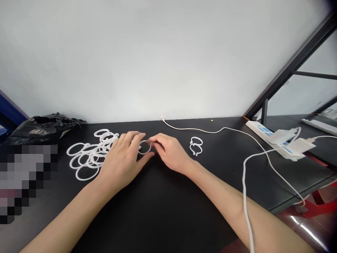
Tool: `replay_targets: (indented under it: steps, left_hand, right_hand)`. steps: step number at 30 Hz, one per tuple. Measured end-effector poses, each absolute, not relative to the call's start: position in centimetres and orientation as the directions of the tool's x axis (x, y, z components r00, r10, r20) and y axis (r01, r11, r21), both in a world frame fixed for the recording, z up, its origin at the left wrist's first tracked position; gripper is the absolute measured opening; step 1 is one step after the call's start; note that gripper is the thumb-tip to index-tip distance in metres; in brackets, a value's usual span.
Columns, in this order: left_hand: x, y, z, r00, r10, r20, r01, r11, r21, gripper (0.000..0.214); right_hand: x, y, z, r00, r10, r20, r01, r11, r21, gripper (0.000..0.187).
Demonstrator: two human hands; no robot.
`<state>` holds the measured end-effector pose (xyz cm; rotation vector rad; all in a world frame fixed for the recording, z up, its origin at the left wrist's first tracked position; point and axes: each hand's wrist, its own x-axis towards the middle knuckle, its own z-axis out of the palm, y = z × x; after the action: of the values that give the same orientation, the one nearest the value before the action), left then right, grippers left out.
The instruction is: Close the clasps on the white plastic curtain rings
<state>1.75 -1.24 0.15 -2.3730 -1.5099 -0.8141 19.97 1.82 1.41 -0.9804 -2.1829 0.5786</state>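
Note:
Between my two hands is a white plastic curtain ring [145,153], a thin hoop. My right hand [170,149] pinches its right side between thumb and fingertips. My left hand [122,158] curves around the ring's left side, thumb and fingers well apart; whether it touches the ring I cannot tell. Partly behind my left hand lies a loose pile of similar white rings [86,180], some overlapping. To the right of my right hand, two more white rings [198,144] lie close together, with small knobbed ends showing.
A crumpled black plastic bag [44,128] lies at the back left of the black table [158,211]. On the right, a white power strip [263,131] holds plugged-in chargers [300,146]. A white cable [200,130] runs along the back, and another [244,182] crosses over my right forearm.

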Motion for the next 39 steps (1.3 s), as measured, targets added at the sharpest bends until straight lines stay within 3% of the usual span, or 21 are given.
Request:
replay_targets:
  steps: [10,14,19,23,26,29,32,35,39]
  left_hand:
    - [1.9,-1.1,-0.2,0.35,0.8,0.487,0.878,-0.462,0.127,0.037]
    - [1.3,-0.8,0.4,0.289,0.811,0.509,0.915,-0.39,0.101,0.035]
    - [-1.3,-0.4,1.5,-0.059,0.866,0.497,0.984,-0.034,0.176,0.045]
    - [-3.1,-0.1,1.4,-0.175,0.878,0.445,0.96,0.053,0.274,0.041]
    - [-3.3,0.2,1.3,-0.268,0.912,0.311,0.944,0.184,0.273,0.047]
    - [-2.8,0.4,1.6,-0.353,0.913,0.203,0.918,0.296,0.264,0.052]
    - [-2.4,0.4,1.8,-0.329,0.924,0.195,0.927,0.277,0.254,0.054]
    - [-2.0,0.4,1.6,-0.217,0.916,0.338,0.966,0.153,0.206,0.052]
    - [-0.7,-0.1,1.2,0.166,0.836,0.523,0.947,-0.283,0.151,0.042]
  right_hand:
    - [20.2,1.8,1.5,-0.52,0.749,0.411,0.474,0.653,-0.591,0.024]
    - [20.0,1.9,1.2,-0.487,0.754,0.44,0.529,0.656,-0.539,0.024]
    - [21.3,2.5,2.3,-0.306,0.888,0.344,0.846,0.419,-0.329,0.024]
    - [22.7,2.7,3.4,-0.147,0.974,0.174,0.977,0.17,-0.131,0.028]
    - [23.0,2.4,4.1,-0.073,0.996,0.053,0.991,0.078,-0.11,0.039]
    - [22.8,2.0,4.4,-0.086,0.996,-0.023,0.99,0.083,-0.11,0.037]
    - [22.2,1.8,3.9,-0.142,0.989,-0.031,0.984,0.137,-0.11,0.029]
    - [21.4,1.8,2.6,-0.182,0.982,0.06,0.976,0.188,-0.114,0.023]
    - [20.2,2.4,0.7,-0.28,0.933,0.225,0.902,0.336,-0.27,0.024]
